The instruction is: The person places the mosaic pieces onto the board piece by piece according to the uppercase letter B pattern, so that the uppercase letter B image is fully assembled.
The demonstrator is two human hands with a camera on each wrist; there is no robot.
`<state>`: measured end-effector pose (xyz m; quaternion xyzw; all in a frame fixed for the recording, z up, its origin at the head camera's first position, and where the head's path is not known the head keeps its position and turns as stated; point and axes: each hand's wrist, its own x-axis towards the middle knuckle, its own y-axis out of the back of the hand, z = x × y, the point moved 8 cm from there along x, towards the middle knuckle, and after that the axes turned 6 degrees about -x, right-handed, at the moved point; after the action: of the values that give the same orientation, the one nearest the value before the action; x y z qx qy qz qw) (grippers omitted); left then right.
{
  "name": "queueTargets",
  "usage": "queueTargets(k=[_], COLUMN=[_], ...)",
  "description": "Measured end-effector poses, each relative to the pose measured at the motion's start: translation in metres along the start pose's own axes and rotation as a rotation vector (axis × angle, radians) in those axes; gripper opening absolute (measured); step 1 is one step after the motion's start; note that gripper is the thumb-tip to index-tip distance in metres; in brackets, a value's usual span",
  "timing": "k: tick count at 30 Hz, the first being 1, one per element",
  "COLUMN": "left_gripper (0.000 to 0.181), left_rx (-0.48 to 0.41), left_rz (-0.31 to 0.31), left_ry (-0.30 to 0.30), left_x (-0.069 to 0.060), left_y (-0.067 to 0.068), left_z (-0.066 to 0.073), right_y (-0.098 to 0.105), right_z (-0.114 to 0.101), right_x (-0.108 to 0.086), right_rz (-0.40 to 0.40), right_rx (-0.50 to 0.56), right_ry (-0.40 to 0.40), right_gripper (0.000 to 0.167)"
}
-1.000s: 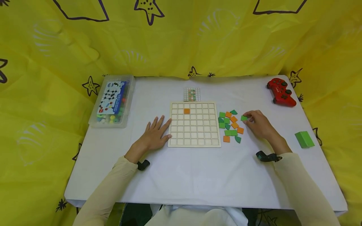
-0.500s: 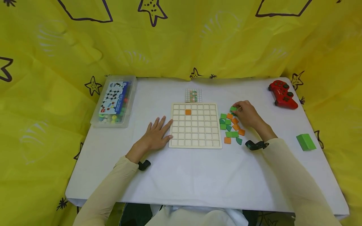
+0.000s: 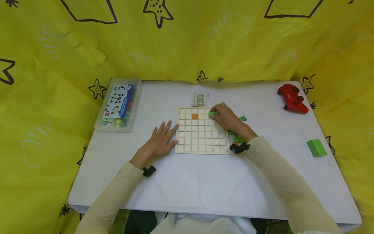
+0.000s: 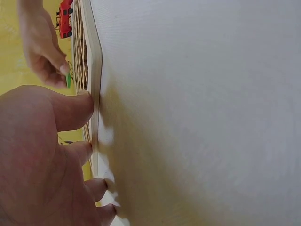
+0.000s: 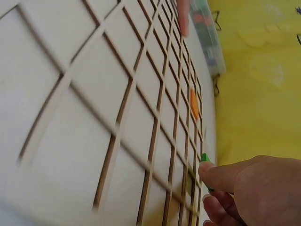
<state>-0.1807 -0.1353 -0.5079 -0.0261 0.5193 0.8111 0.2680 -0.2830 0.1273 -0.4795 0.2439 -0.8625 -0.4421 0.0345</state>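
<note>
Nearest me, at the bottom of the head view, I see the bare front of the white table [image 3: 187, 185]. Left of centre, the left hand [image 3: 159, 142] lies with its fingers spread; its thumb and index fingertip touch the left edge of the grid board [image 3: 201, 140]. A green block [image 3: 317, 148] sits at the right. Just beside the board's right edge I make out loose tiles [image 3: 238, 139], partly hidden by the right wrist. Farther up, the right hand [image 3: 226, 117] pinches a green tile [image 3: 211, 114] over the board's upper right; I can't tell whether that tile touches the board. An orange tile [image 3: 194, 116] lies in a cell in the board's upper part. Beyond, at upper centre, I see a small patterned card [image 3: 200, 99].
</note>
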Motion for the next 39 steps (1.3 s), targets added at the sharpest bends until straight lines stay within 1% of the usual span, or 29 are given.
queueTargets(k=[4, 8, 12, 18, 29, 33, 36, 39], left_gripper=[0.072, 0.072, 0.073, 0.073, 0.073, 0.073, 0.073, 0.073], left_rx=[0.001, 0.013, 0.016, 0.024, 0.016, 0.012, 0.008, 0.007], left_rz=[0.003, 0.008, -0.003, -0.01, -0.008, -0.007, -0.005, -0.002], left_ry=[0.0, 0.001, 0.008, 0.015, 0.015, 0.017, 0.016, 0.014], left_x=[0.0, 0.001, 0.002, 0.002, 0.001, 0.001, 0.0, 0.0], left_y=[-0.001, -0.002, -0.001, -0.001, -0.001, -0.001, -0.001, -0.001], left_z=[-0.001, -0.002, -0.001, -0.001, -0.001, -0.001, 0.0, 0.0], right_y=[-0.013, -0.021, -0.025, -0.026, -0.023, -0.021, -0.016, -0.006], right_z=[-0.017, -0.025, -0.031, -0.038, -0.041, -0.042, -0.036, -0.024], right_x=[0.011, 0.017, 0.019, 0.019, 0.016, 0.013, 0.008, 0.001], right_rz=[-0.008, -0.01, -0.017, -0.014, 0.015, 0.013, 0.007, -0.003], right_rx=[-0.007, -0.018, -0.04, -0.099, -0.138, -0.15, -0.155, -0.149], right_ry=[0.045, 0.076, 0.095, 0.114, 0.12, 0.12, 0.107, 0.068], right_gripper=[0.035, 0.027, 0.02, 0.021, 0.019, 0.023, 0.027, 0.03])
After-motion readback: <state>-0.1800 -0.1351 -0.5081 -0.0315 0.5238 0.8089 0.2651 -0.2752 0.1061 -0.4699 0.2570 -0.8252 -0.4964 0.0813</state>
